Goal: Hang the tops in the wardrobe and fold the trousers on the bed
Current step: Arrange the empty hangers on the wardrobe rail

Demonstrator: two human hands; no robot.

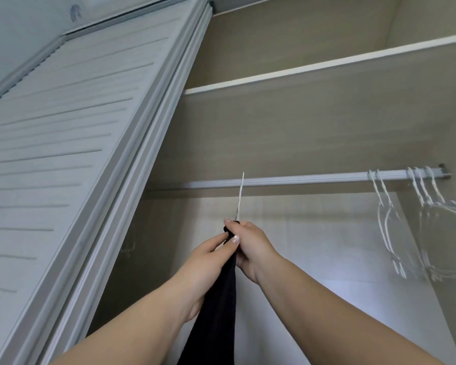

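A black top (216, 312) hangs straight down from a white hanger whose hook (240, 196) rises in front of the wardrobe's silver rail (287, 180). Whether the hook sits on the rail I cannot tell. My right hand (250, 248) grips the hanger's neck and the top's upper edge. My left hand (203, 262) holds the black fabric just below, fingers pressed against it. Both arms reach up into the open wardrobe.
Several empty white hangers (416, 227) hang at the rail's right end. A shelf (327, 67) runs above the rail. The slatted white sliding door (63, 154) stands to the left. The rail's left and middle stretch is bare.
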